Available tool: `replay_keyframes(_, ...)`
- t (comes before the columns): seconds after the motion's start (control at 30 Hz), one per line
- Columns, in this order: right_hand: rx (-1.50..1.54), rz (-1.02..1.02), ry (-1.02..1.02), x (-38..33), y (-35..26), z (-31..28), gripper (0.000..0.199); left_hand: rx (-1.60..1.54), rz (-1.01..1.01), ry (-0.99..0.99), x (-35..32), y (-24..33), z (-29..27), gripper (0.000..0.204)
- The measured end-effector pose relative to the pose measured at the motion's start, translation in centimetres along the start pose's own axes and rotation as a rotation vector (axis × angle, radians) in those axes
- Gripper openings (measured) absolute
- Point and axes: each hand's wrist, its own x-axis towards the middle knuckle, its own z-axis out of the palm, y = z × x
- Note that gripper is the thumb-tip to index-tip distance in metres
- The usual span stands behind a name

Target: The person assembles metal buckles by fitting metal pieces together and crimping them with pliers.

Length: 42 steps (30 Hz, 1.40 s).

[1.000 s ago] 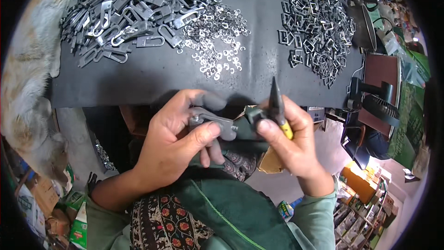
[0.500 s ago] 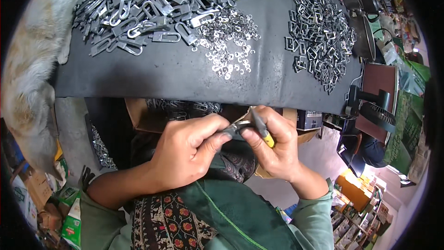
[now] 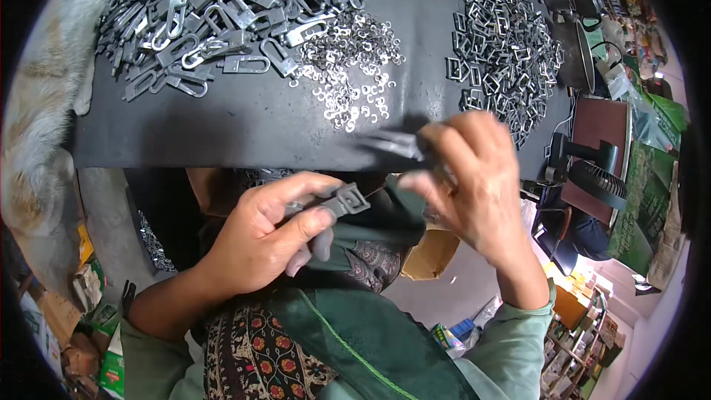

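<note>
Over the dark tabletop's (image 3: 244, 137) near edge, here's the left hand (image 3: 270, 233), thumb and fingers pinching a grey metal clasp (image 3: 343, 202): stiff, light, perhaps slick, I'd judge, best held by its flat body. The right hand (image 3: 478, 178) curls round blurred pliers (image 3: 396, 145); beyond, C-shaped clips (image 3: 348, 67) and rectangular loops (image 3: 503, 48) lie heaped.

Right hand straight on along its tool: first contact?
Likely the near edge of the C-shaped clip pile or the black tabletop just before it; the tool is blurred, its height unclear.
</note>
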Motion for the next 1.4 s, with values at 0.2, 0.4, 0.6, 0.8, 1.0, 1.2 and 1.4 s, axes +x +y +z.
replay_keyframes(0.2,-0.318,-0.094,0.046,1.1,1.5,-0.1,0.040,0.080,0.137,0.023,0.4,-0.3,0.1,0.021)
replay_keyframes(0.4,-0.303,-0.099,-0.031,1.4,1.8,-0.2,0.041,0.250,0.221,0.144,0.0,0.4,0.1,0.019)
replay_keyframes(0.6,-0.204,-0.182,-0.027,1.5,1.7,-1.2,0.034,0.072,0.066,0.133,0.1,1.0,0.2,0.019)
replay_keyframes(0.8,-0.044,-0.374,-0.046,1.7,0.7,-2.8,0.035,-0.141,-0.012,0.056,0.2,0.4,-0.1,0.017)
replay_keyframes(1.0,-0.028,-0.396,-0.067,1.7,0.4,-2.8,0.039,-0.093,0.062,0.059,0.3,0.8,0.5,0.016)
replay_keyframes(1.2,0.003,-0.367,-0.057,1.1,0.2,-2.2,0.032,-0.062,0.103,0.053,0.4,0.1,0.7,0.017)
replay_keyframes(1.4,0.030,-0.251,-0.122,-1.0,-0.6,-1.9,0.029,0.036,0.120,0.078,0.3,-0.4,0.7,0.017)
